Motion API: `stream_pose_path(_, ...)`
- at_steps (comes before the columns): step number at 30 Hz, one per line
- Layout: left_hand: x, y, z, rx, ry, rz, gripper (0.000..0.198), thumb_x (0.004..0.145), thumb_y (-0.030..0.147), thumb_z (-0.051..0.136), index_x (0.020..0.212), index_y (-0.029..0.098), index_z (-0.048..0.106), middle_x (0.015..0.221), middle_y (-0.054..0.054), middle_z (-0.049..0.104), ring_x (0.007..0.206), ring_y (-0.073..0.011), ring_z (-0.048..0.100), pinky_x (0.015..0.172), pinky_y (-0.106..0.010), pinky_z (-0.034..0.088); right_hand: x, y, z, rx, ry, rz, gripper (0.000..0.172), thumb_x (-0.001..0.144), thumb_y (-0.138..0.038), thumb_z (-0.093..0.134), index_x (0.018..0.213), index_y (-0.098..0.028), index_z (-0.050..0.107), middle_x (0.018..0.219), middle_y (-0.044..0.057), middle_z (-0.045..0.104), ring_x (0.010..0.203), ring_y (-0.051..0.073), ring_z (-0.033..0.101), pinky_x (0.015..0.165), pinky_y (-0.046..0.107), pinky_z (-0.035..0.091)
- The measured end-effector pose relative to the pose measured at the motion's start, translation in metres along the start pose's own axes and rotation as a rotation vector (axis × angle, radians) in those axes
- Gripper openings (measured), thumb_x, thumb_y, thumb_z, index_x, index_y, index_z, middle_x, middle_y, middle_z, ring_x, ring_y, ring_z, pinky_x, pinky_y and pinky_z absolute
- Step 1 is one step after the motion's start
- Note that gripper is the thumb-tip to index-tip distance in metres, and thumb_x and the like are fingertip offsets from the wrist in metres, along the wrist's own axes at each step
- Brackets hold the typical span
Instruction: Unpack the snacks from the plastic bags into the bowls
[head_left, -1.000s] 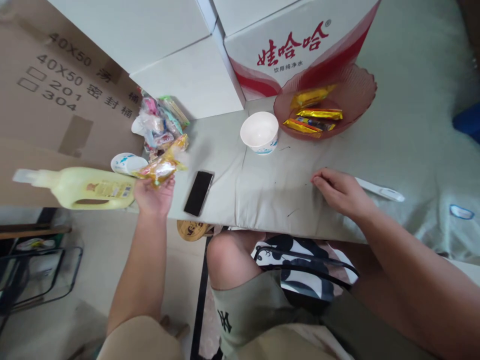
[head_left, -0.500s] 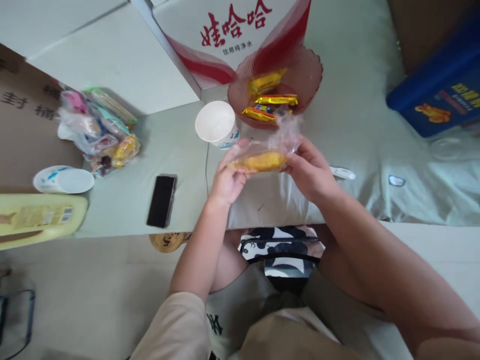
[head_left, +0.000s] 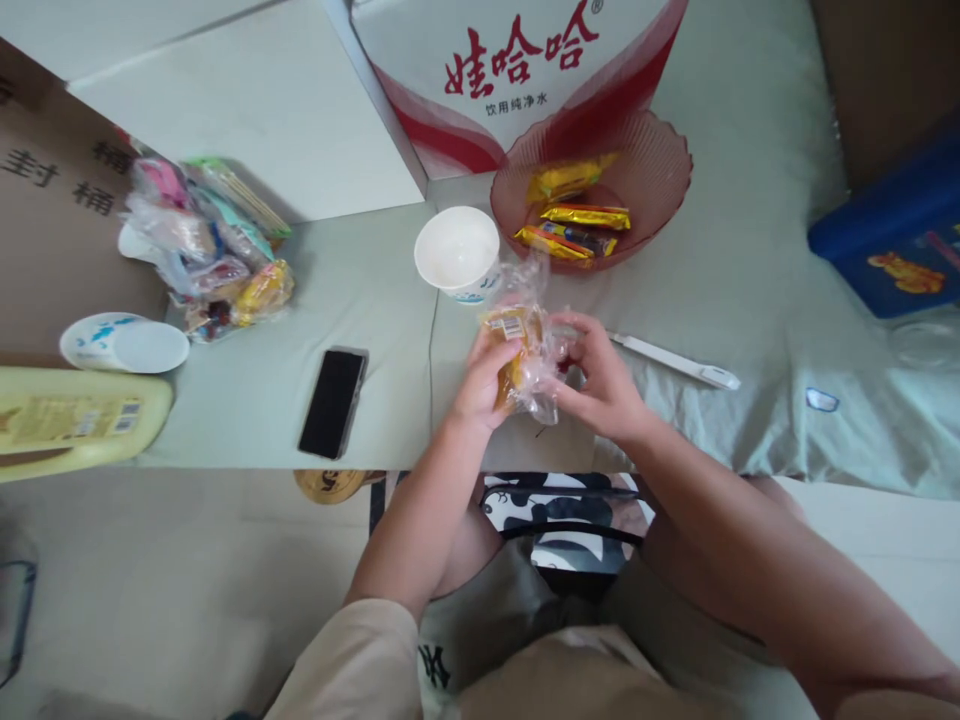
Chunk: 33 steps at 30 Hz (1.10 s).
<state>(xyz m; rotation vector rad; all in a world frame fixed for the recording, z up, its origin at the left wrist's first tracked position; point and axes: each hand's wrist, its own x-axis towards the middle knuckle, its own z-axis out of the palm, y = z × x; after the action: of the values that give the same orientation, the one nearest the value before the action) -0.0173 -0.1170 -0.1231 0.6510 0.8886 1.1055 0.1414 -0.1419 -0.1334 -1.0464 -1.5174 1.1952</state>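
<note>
Both my hands hold a clear-wrapped yellow snack packet [head_left: 519, 352] above the cloth-covered table [head_left: 375, 290]. My left hand [head_left: 484, 385] grips its left side with the fingers curled. My right hand [head_left: 600, 380] pinches the crinkled wrapper on the right. Just beyond the packet stands a white paper bowl [head_left: 457, 252]. Behind that, a pink ribbed glass bowl [head_left: 660, 170] holds several gold-wrapped snacks [head_left: 581, 225].
A black phone [head_left: 332, 400] lies left of my hands. A pile of bagged snacks [head_left: 206, 250], a white lid [head_left: 124, 342] and a yellow bottle [head_left: 75, 420] sit at the left. A white plastic knife [head_left: 675, 362] lies right. Cardboard boxes [head_left: 517, 70] stand behind; a blue box [head_left: 892, 235] is far right.
My left hand carried the snack packet from the left pile to the middle. My right hand left the table and took hold of it. The packet has turned from level to more upright.
</note>
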Motion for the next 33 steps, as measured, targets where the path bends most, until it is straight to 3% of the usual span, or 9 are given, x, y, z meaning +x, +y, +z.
stream_pose_path(2,-0.001,-0.001,-0.005,0.005,0.036,-0.02,0.064,0.068,0.032,0.083,0.129,0.03,0.062,0.107,0.0,0.075,0.1,-0.0211,0.074,0.089,-0.035,0.058,0.0,0.001,0.005,-0.063,0.031,-0.045,0.058,0.09,-0.044,0.069,0.142,-0.025,0.05,0.089,0.002,0.064,0.078,0.019,0.061,0.076,0.035,0.054)
stream_pose_path(7,-0.005,-0.003,-0.013,0.048,0.048,-0.096,0.058,0.07,0.03,0.083,0.125,0.03,0.063,0.101,0.001,0.074,0.089,-0.0169,0.072,0.077,-0.03,0.056,0.0,-0.002,0.007,-0.259,0.048,-0.197,0.02,0.092,-0.043,0.065,0.099,-0.026,0.073,0.111,0.011,0.069,0.105,0.026,0.065,0.095,0.045,0.053)
stream_pose_path(13,-0.008,-0.005,-0.011,0.053,-0.022,-0.073,0.056,0.069,0.04,0.092,0.116,0.029,0.065,0.106,0.0,0.075,0.099,-0.019,0.073,0.091,-0.032,0.056,-0.001,-0.014,0.003,-0.267,0.017,-0.117,0.017,0.091,-0.04,0.06,0.087,-0.025,0.066,0.092,0.008,0.073,0.088,0.024,0.065,0.089,0.043,0.05)
stream_pose_path(16,-0.008,-0.003,-0.009,0.011,-0.152,-0.095,0.077,0.058,0.051,0.098,0.124,0.03,0.064,0.12,-0.005,0.074,0.114,-0.0257,0.072,0.102,-0.039,0.056,-0.001,-0.013,0.004,-0.218,0.113,0.022,0.013,0.085,-0.037,0.061,0.087,-0.024,0.059,0.084,0.005,0.066,0.074,0.019,0.056,0.077,0.037,0.048)
stream_pose_path(19,-0.009,-0.002,-0.008,0.044,-0.261,-0.102,0.106,0.046,0.04,0.104,0.141,0.035,0.055,0.142,-0.007,0.066,0.137,-0.0307,0.061,0.115,-0.043,0.048,0.0,-0.007,0.008,-0.122,0.261,0.126,0.024,0.077,-0.035,0.064,0.097,-0.025,0.053,0.09,0.002,0.06,0.071,0.015,0.05,0.069,0.032,0.046)
stream_pose_path(21,-0.008,-0.004,-0.008,0.103,-0.238,-0.091,0.11,0.05,0.031,0.104,0.146,0.038,0.051,0.146,-0.006,0.063,0.141,-0.0295,0.057,0.119,-0.042,0.044,0.002,-0.003,0.009,-0.047,0.331,0.155,0.035,0.074,-0.034,0.066,0.103,-0.025,0.049,0.095,0.001,0.057,0.073,0.014,0.05,0.068,0.03,0.045)
stream_pose_path(27,-0.001,-0.012,-0.011,0.13,-0.113,-0.044,0.087,0.058,0.04,0.1,0.133,0.032,0.057,0.124,-0.004,0.073,0.124,-0.0257,0.068,0.11,-0.04,0.05,0.013,0.003,-0.011,0.216,0.126,0.172,0.037,0.079,-0.045,0.071,0.104,-0.025,0.054,0.102,0.003,0.062,0.088,0.017,0.06,0.079,0.031,0.052)
stream_pose_path(31,-0.002,-0.011,-0.014,0.231,-0.232,-0.131,0.093,0.056,0.039,0.101,0.138,0.029,0.057,0.125,-0.007,0.074,0.118,-0.0288,0.071,0.103,-0.043,0.054,0.02,0.009,-0.028,0.316,0.282,0.152,0.049,0.076,-0.044,0.078,0.118,-0.028,0.058,0.126,0.005,0.066,0.109,0.02,0.065,0.094,0.034,0.056)
stream_pose_path(33,-0.005,-0.011,-0.013,0.309,-0.322,-0.192,0.098,0.055,0.035,0.101,0.142,0.027,0.057,0.124,-0.008,0.074,0.114,-0.0295,0.072,0.099,-0.042,0.057,0.021,0.01,-0.031,0.33,0.2,0.196,0.054,0.074,-0.042,0.082,0.121,-0.028,0.061,0.126,0.005,0.07,0.111,0.022,0.068,0.096,0.036,0.057)
